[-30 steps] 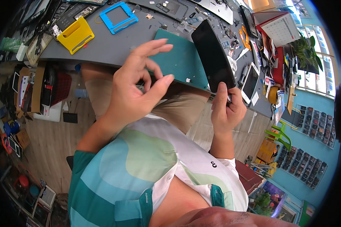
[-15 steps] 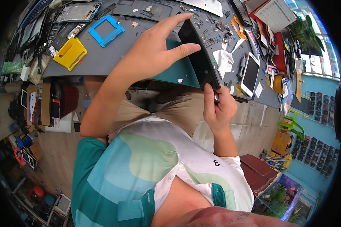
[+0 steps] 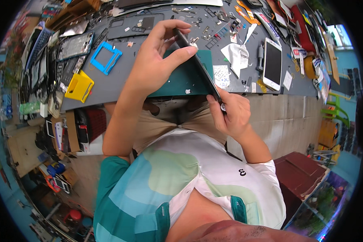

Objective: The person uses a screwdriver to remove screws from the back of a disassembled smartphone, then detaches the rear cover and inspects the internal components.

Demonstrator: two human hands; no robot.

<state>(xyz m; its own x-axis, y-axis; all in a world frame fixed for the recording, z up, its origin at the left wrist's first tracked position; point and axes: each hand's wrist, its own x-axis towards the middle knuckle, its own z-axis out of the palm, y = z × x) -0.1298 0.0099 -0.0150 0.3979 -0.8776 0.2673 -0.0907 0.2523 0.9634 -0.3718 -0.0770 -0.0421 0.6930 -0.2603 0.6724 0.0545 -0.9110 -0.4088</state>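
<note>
My left hand point(image 3: 152, 66) grips the upper end of a black smartphone point(image 3: 202, 69), thumb against its edge and fingertips near its top. My right hand point(image 3: 233, 113) holds the lower end between thumb and fingers. The phone is tilted almost edge-on above a dark green mat point(image 3: 173, 85) at the desk's front. Just right of the mat lie a small white printed card point(image 3: 221, 76) and a crumpled white cloth point(image 3: 236, 56).
A cluttered grey desk point(image 3: 131, 74) carries a blue plastic frame point(image 3: 105, 57), a yellow holder point(image 3: 78, 85), small parts, piled phone parts at the left and a white smartphone point(image 3: 272, 63) at the right. Boxes, a green chair point(image 3: 335, 108) and a red-brown cabinet point(image 3: 296, 173) stand lower.
My left hand has moved up and right from beside the phone onto its upper end. The phone has turned from showing its screen to nearly edge-on and shifted left.
</note>
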